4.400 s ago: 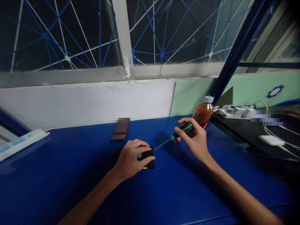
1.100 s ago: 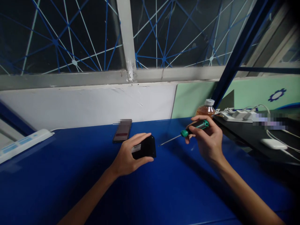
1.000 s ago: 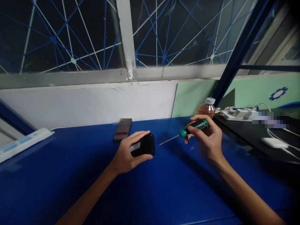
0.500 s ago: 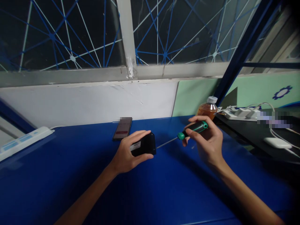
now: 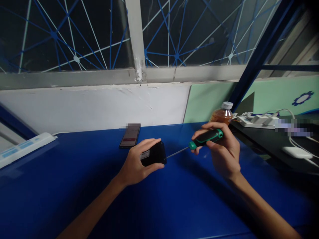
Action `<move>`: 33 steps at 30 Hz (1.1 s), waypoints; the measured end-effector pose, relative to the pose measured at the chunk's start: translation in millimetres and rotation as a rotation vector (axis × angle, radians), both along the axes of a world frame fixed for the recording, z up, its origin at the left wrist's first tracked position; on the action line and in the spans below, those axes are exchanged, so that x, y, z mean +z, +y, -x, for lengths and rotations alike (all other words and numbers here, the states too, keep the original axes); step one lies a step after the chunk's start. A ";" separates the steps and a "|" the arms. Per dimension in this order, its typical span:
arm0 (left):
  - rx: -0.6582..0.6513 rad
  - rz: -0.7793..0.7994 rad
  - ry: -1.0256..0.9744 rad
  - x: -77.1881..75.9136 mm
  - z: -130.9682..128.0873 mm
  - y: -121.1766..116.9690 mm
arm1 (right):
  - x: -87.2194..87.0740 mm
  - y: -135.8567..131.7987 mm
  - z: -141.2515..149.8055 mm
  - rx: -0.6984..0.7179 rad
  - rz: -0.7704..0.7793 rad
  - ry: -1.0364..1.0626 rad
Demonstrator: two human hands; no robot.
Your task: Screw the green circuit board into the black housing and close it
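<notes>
Both hands are gripping something: from here I'm seeing the left hand (image 5: 136, 166) pinching a black labelled case (image 5: 157, 154) by its sides over the blue tabletop (image 5: 174, 199), near the phone (image 5: 130, 136), and the right hand (image 5: 225, 156) wrapping a green-and-black screwdriver (image 5: 205, 138). After standing apart a second ago, its tip is now reaching the case's right end, contact too small to confirm, so I'm judging them as lining up.

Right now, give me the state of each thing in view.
Box: gripped by left hand, label showing
Screwdriver: in right hand, tip at box's end
Phone: lying face up, screen seems lit
Bottle: standing, capped, partly hidden
Left strip: cord attached
Right strip: plugs in
White block: cable attached
</notes>
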State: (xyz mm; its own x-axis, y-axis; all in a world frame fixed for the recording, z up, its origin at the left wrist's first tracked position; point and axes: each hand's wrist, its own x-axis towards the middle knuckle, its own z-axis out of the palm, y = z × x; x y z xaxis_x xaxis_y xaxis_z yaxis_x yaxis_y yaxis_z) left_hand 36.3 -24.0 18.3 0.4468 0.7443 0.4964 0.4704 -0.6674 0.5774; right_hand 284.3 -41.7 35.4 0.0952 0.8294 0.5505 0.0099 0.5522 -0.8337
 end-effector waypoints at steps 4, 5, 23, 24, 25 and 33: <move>0.013 0.020 -0.003 -1.1 -1.3 -0.7 | 1.7 -1.6 1.3 0.007 -0.017 0.012; 0.014 0.025 -0.003 -1.1 -1.2 -1.0 | 3.0 -2.8 2.0 -0.004 -0.028 0.013; 0.019 0.021 0.008 -2.4 0.2 -1.3 | 2.0 -2.7 3.4 -0.240 -0.063 -0.065; 0.018 0.023 0.010 -2.3 0.3 -1.5 | 1.5 -2.1 3.5 -0.275 -0.057 -0.075; 0.017 0.024 0.010 -2.3 0.2 -1.5 | 0.8 -1.3 3.4 -0.282 -0.051 -0.076; 0.022 0.021 0.009 -2.1 -0.9 -1.2 | -1.5 1.2 2.7 -0.069 -0.086 0.018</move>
State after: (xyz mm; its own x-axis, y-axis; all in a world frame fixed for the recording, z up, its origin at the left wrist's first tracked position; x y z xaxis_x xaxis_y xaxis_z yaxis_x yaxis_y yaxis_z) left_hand 37.2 -25.1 16.2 0.4345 0.7645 0.4761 0.4903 -0.6442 0.5870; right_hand 281.6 -40.5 33.9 0.1611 0.7701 0.6173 0.0358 0.6205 -0.7834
